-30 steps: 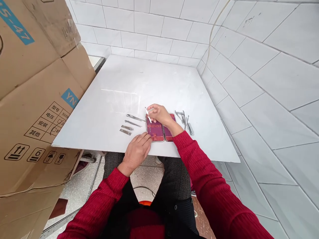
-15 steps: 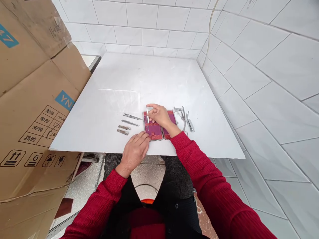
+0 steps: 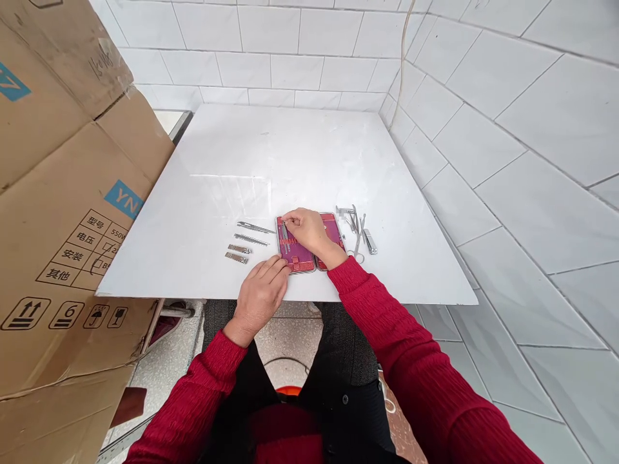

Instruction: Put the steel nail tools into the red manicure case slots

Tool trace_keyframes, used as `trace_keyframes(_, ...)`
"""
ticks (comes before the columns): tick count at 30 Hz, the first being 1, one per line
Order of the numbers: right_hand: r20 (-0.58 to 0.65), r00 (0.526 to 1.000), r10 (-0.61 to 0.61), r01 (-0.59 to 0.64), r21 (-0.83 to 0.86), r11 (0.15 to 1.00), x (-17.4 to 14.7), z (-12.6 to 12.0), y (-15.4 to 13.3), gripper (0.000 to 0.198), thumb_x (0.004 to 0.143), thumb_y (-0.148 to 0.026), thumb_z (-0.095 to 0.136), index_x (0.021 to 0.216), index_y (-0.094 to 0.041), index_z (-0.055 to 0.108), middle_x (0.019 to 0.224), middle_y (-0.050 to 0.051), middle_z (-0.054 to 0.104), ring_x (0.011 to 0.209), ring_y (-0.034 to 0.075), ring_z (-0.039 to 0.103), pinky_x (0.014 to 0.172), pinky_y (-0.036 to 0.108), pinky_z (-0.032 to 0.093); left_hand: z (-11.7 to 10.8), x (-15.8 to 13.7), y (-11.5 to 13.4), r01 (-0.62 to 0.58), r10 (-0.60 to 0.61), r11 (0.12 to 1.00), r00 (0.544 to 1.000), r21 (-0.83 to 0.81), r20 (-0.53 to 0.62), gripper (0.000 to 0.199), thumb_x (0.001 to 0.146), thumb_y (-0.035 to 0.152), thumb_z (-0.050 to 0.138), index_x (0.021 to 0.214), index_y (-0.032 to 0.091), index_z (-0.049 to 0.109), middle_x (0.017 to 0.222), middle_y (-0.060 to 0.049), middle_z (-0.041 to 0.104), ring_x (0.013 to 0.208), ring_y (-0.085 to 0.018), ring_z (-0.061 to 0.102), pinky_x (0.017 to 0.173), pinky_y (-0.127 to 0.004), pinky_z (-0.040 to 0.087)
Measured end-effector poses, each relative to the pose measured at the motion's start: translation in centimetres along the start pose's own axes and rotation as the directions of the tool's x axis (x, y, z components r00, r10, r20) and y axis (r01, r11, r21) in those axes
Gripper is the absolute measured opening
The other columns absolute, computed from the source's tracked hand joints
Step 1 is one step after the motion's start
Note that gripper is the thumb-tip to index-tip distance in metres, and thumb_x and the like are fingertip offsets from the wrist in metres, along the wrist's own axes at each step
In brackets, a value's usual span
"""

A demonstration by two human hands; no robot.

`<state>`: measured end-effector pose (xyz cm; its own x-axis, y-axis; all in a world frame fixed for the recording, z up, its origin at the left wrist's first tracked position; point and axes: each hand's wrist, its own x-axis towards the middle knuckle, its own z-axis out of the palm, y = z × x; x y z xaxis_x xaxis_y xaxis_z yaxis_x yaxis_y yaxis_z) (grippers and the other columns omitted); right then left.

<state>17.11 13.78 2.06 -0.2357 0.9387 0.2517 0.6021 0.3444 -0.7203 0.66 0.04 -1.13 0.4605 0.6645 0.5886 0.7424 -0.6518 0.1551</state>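
Note:
An open manicure case (image 3: 300, 258) with a purple lining and red edging lies near the table's front edge. Its left half has a row of small elastic loops. My right hand (image 3: 309, 231) reaches over the case and pinches the upper end of a thin metal manicure tool (image 3: 285, 232), which lies along the left half at the loops. My left hand (image 3: 261, 290) grips the case's front left corner, its thumb hidden. Left of the case lie two slim metal tools (image 3: 255, 227) and two small nail clippers (image 3: 236, 257).
Right of the case lie small scissors (image 3: 358, 246), a larger nail clipper (image 3: 370, 241) and other metal tools (image 3: 349, 211). The white table (image 3: 232, 142) meets tiled walls (image 3: 271, 32) behind and at right. Large cardboard boxes (image 3: 72, 187) stand on the left.
My right hand has lowered the thin tool from a raised position down against the loops in the left half. My left hand stays at the case corner.

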Motion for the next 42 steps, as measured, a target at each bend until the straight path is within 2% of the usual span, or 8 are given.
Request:
trace_keyframes(7, 0.055, 0.998, -0.042, 0.052, -0.19, 0.98, -0.2, 0.1, -0.1, 0.024, 0.09, -0.01, 0.055, 0.095, -0.016, 0.078, 0.097, 0.006, 0.075, 0.083, 0.018, 0.064, 0.078, 0.028, 0.045, 0.0, -0.1, 0.0, 0.009, -0.009, 1.0, 1.0, -0.01, 0.019, 0.028, 0.103, 0.014, 0.049, 0.125, 0.018, 0.066, 0.13, -0.01, 0.071, 0.129, -0.027, 0.064, 0.107, -0.046, 0.054)
trace_keyframes(13, 0.072, 0.995, -0.067, 0.083, -0.248, 0.965, -0.3, 0.2, 0.1, 0.024, 0.09, -0.012, 0.052, 0.092, -0.017, 0.076, 0.093, 0.006, 0.072, 0.08, 0.018, 0.06, 0.075, 0.028, 0.041, 0.0, -0.1, 0.0, 0.019, -0.018, 1.0, 0.999, -0.025, 0.03, 0.031, 0.103, 0.015, 0.048, 0.128, 0.02, 0.065, 0.13, -0.01, 0.071, 0.13, -0.026, 0.063, 0.108, -0.047, 0.054)
trace_keyframes(17, 0.046, 0.997, -0.059, 0.068, -0.221, 0.973, -0.5, 0.0, -0.3, 0.023, 0.089, -0.012, 0.054, 0.091, -0.017, 0.076, 0.092, 0.006, 0.072, 0.08, 0.018, 0.06, 0.076, 0.028, 0.042, -0.1, -0.1, 0.0, 0.011, -0.011, 1.0, 1.0, -0.016, 0.024, 0.028, 0.103, 0.015, 0.049, 0.125, 0.018, 0.066, 0.13, -0.01, 0.072, 0.129, -0.027, 0.064, 0.107, -0.046, 0.054)
trace_keyframes(21, -0.008, 0.999, -0.036, 0.035, -0.103, 0.994, -0.7, -0.1, -0.5, 0.025, 0.09, -0.013, 0.053, 0.095, -0.017, 0.077, 0.099, 0.006, 0.074, 0.084, 0.018, 0.063, 0.078, 0.028, 0.046, 0.0, -0.2, 0.0, 0.024, -0.023, 0.999, 0.999, -0.03, 0.029, 0.03, 0.103, 0.015, 0.048, 0.127, 0.02, 0.066, 0.131, -0.01, 0.071, 0.131, -0.026, 0.063, 0.109, -0.046, 0.054)
trace_keyframes(25, -0.044, 0.999, -0.032, 0.03, -0.047, 0.998, -0.7, 0.1, -0.5, 0.024, 0.09, -0.015, 0.054, 0.095, -0.018, 0.078, 0.097, 0.004, 0.074, 0.079, 0.017, 0.063, 0.076, 0.028, 0.046, 0.0, -0.2, 0.1, 0.026, -0.025, 0.999, 0.999, -0.027, 0.028, 0.031, 0.103, 0.015, 0.048, 0.127, 0.02, 0.066, 0.13, -0.01, 0.071, 0.131, -0.026, 0.063, 0.109, -0.046, 0.054)
trace_keyframes(36, 0.054, 0.991, -0.122, 0.127, -0.104, 0.986, -1.0, 0.2, -2.1, 0.021, 0.091, -0.019, 0.058, 0.096, -0.017, 0.078, 0.091, 0.005, 0.072, 0.079, 0.017, 0.062, 0.074, 0.028, 0.045, -0.1, -0.2, 0.2, 0.008, -0.008, 1.0, 1.0, -0.008, 0.008, 0.026, 0.103, 0.014, 0.049, 0.123, 0.015, 0.067, 0.127, -0.012, 0.072, 0.129, -0.026, 0.064, 0.106, -0.045, 0.055)
trace_keyframes(38, 0.021, 0.993, -0.118, 0.12, -0.082, 0.989, -0.8, -0.1, -1.9, 0.02, 0.091, -0.021, 0.059, 0.095, -0.018, 0.078, 0.092, 0.004, 0.072, 0.08, 0.017, 0.063, 0.075, 0.028, 0.046, -0.1, -0.2, 0.2, 0.015, -0.015, 1.0, 1.0, -0.018, 0.016, 0.027, 0.103, 0.014, 0.049, 0.123, 0.016, 0.067, 0.127, -0.012, 0.072, 0.13, -0.026, 0.063, 0.106, -0.045, 0.055)
trace_keyframes(42, -0.155, 0.985, -0.07, 0.071, 0.0, 0.997, 0.0, -1.2, -0.6, 0.021, 0.091, -0.023, 0.057, 0.094, -0.018, 0.078, 0.097, 0.005, 0.074, 0.082, 0.017, 0.063, 0.081, 0.03, 0.049, -0.1, -0.2, 0.1, 0.018, -0.017, 1.0, 1.0, -0.012, 0.024, 0.028, 0.103, 0.015, 0.048, 0.124, 0.017, 0.067, 0.129, -0.011, 0.072, 0.13, -0.027, 0.063, 0.106, -0.045, 0.054)
